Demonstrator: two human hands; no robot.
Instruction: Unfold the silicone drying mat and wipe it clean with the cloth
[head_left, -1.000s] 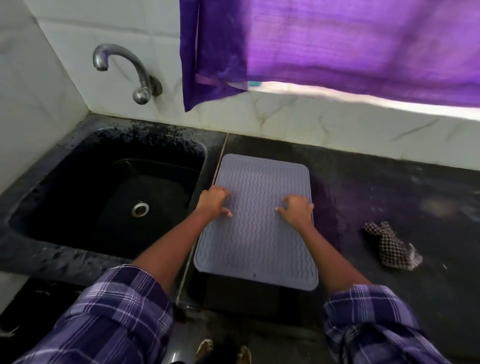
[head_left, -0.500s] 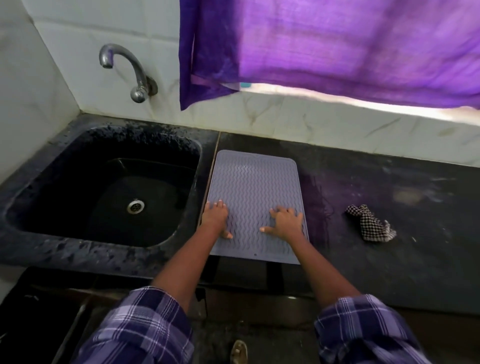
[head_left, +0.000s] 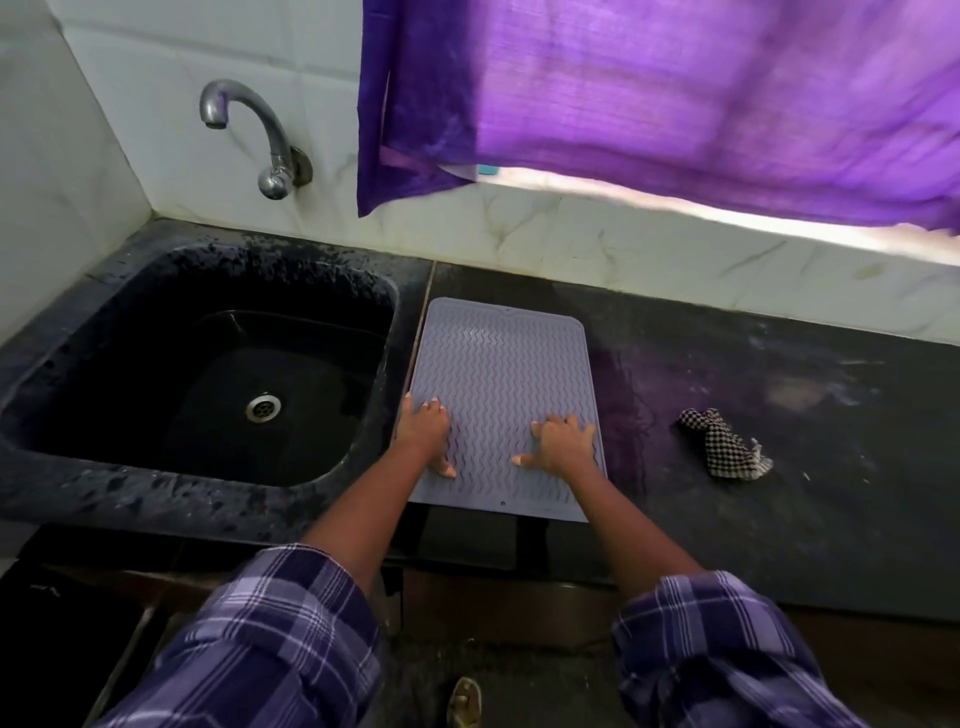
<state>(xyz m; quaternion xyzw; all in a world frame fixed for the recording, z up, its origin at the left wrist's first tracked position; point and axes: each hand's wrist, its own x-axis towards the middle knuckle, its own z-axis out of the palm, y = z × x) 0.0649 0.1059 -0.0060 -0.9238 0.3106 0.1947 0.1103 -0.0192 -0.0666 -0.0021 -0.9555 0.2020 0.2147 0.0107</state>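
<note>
The grey silicone drying mat (head_left: 498, 358), ribbed with wavy lines, lies fully unfolded and flat on the black counter just right of the sink. My left hand (head_left: 423, 434) rests palm down on its near left part, fingers spread. My right hand (head_left: 563, 441) presses flat on its near right part, fingers apart too. Neither hand holds anything. The black-and-white checked cloth (head_left: 724, 449) lies crumpled on the counter to the right of the mat, well apart from both hands.
A black sink (head_left: 119, 457) with a metal drain sits to the left, under a chrome tap (head_left: 260, 130) on the tiled wall. A purple curtain (head_left: 675, 98) hangs over the back wall. The dark counter (head_left: 805, 535) stretches right; its front edge runs just below the mat.
The mat has slid away from the counter's front edge, which it overhung before. Both hands now rest lower on the mat. The view has shifted back and slightly right.
</note>
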